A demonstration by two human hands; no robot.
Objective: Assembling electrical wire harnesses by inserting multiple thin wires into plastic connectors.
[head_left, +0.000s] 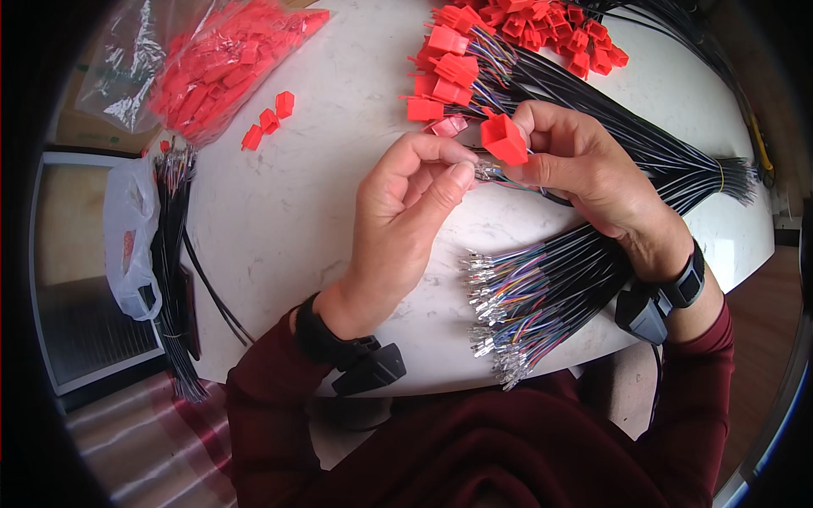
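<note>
Above the middle of the table, my left hand (398,216) pinches the metal-tipped wire ends (486,172) of a black cable between thumb and fingertips. Close beside them, my right hand (597,169) grips a red plastic connector housing (505,140), its open side facing up. Part of the cable runs under the right hand, where its path is hidden. Behind my hands lie black cables (584,93) with red housings on their ends. Nearer to me, a fan of cables (567,275) shows bare metal terminals (487,300) on coloured wires.
A clear bag of red housings (212,80) lies at the far left, with three loose housings (269,122) by it. More red housings (542,30) are heaped at the back. A white plastic bag (131,233) and another cable bundle (175,245) hang at the left table edge.
</note>
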